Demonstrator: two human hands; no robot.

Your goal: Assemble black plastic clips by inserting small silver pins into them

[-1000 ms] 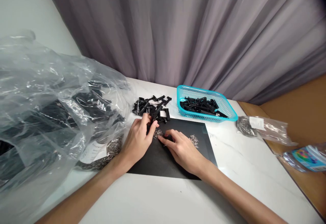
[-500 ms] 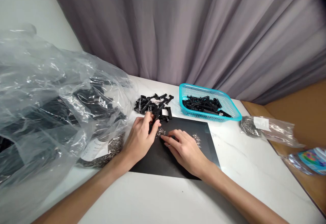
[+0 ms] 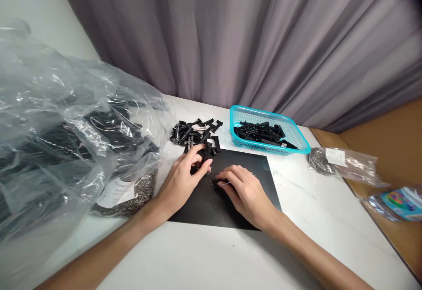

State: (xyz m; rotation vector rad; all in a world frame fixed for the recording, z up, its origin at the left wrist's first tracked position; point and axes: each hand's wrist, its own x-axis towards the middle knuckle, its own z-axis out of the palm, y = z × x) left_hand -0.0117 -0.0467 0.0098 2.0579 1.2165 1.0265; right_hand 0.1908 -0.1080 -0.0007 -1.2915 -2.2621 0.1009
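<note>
My left hand [image 3: 184, 171] is closed around a black plastic part [image 3: 207, 152], held over the far edge of a black mat [image 3: 204, 208]. My right hand [image 3: 242, 189] is closed low over the mat, thumb and fingertips together; what they pinch, if anything, is too small to make out. A few tiny silvery metal pieces [image 3: 210, 170] show between the hands. More of them [image 3: 253, 174] lie just beyond the right hand, mostly hidden by it. Behind the left hand is a loose pile of similar black plastic parts [image 3: 184, 132].
A blue basket [image 3: 270, 148] with black parts stands at the back right. On the left, a large clear plastic bag [image 3: 82, 92] bulges beside a labelled bag of small metal pieces [image 3: 140, 193]. Another labelled bag [image 3: 336, 160] and a colourful packet [image 3: 402, 202] lie far right.
My left hand has tilted the black part more upright and closer over the mat. The right fingers have drawn slightly away from the left hand and curled in. The view has shifted slightly.
</note>
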